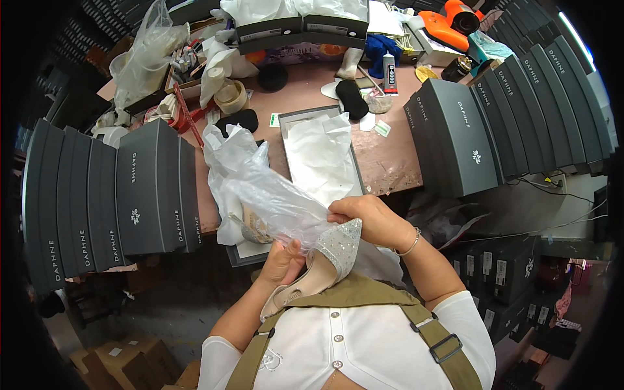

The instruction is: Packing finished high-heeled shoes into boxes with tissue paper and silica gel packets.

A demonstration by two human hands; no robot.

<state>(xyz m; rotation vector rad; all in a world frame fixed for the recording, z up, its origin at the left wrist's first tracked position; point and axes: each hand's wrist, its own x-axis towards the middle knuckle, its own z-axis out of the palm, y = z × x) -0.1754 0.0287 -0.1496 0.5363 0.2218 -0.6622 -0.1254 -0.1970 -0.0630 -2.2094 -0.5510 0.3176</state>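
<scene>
A pointed shoe [341,246] with a glittery silver toe and beige insole is tilted close against my apron. My left hand [283,262] is closed at the shoe's side, thumb up, its other fingers partly hidden. Just beyond the toe, my right hand [369,220] pinches the end of a thin translucent plastic bag [279,198]. This bag stretches left across white tissue paper. Another glittery shoe [250,227] lies at the left, partly covered by the tissue. Right behind my hands is an open grey shoebox part [356,170] lined with white paper [316,156].
Grey shoeboxes stand in rows at the left [156,188] and right [455,140]. Two open boxes [302,31] are at the back. A glue tube [389,75], black pads [351,99], a tape roll [231,96] and an orange tool [448,27] lie on the table.
</scene>
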